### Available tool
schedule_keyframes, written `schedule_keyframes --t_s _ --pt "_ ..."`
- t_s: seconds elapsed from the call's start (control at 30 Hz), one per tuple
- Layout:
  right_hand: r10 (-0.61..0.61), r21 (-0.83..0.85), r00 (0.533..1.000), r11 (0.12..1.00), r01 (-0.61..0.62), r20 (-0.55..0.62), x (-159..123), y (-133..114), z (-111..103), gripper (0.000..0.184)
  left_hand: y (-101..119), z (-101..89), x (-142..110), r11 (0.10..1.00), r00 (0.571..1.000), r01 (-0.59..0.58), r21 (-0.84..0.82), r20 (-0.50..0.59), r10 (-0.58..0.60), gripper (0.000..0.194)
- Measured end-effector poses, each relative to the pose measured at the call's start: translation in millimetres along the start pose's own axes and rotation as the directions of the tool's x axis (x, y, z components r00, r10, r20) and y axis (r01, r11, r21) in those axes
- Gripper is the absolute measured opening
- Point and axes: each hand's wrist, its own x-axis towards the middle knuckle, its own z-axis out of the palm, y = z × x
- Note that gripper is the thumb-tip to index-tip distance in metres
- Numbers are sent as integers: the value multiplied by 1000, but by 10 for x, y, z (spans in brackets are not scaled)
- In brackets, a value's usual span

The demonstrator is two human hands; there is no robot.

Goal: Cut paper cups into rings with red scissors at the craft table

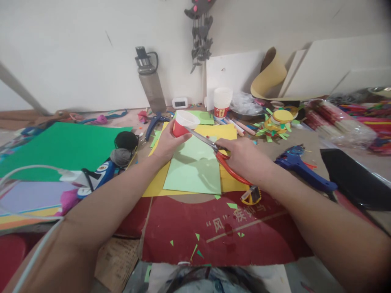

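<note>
My left hand (169, 141) is wrapped round a red and white paper cup (187, 119), tilted with its white mouth toward me. In my right hand (240, 156) is a pair of scissors (207, 141) with orange-red handles. Their blades point up and left, with the tip at the cup's rim; whether it touches or cuts the cup I cannot tell. Below both hands lies a pale green sheet of paper (192, 175) on top of yellow paper (155, 187).
Right of my hand are a blue glue gun (305, 169) and a yellow-green paper craft (276, 124). Stacked paper cups (222, 103) and a grey bottle (150, 83) stand behind. Green card (67, 146) and black yarn (126, 140) lie left. Green scraps dot the red board (183, 228).
</note>
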Motion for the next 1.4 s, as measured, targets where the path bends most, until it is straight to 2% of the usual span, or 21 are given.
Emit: schedule_keyframes --t_s 0.13,0.53,0.67,0.8,0.93,1.17,1.4 --pt "-7 -3 1000 1000 7 -23 -28 -40 -8 37 5 -22 5 996 999 -30 87 -35 33 67" --pt "-12 -105 1000 994 12 9 -18 -41 -12 37 2 -23 26 996 997 -68 54 -24 69 72" --pt "-11 -119 1000 993 13 15 -14 -32 -32 38 15 -39 41 998 999 -46 43 -9 46 74" --pt "-26 -48 1000 999 26 11 30 39 32 39 23 -59 48 992 1000 -13 125 -19 15 80" --pt "-57 -10 998 998 58 9 60 85 85 39 56 -36 32 984 999 49 173 -15 -47 68" --pt "-4 -164 998 986 16 69 -12 -42 -53 40 52 25 10 989 1000 -10 150 1 10 63" --pt "-2 -191 996 981 20 93 -20 -69 -63 39 -4 -31 41 963 999 -39 268 -18 45 69"
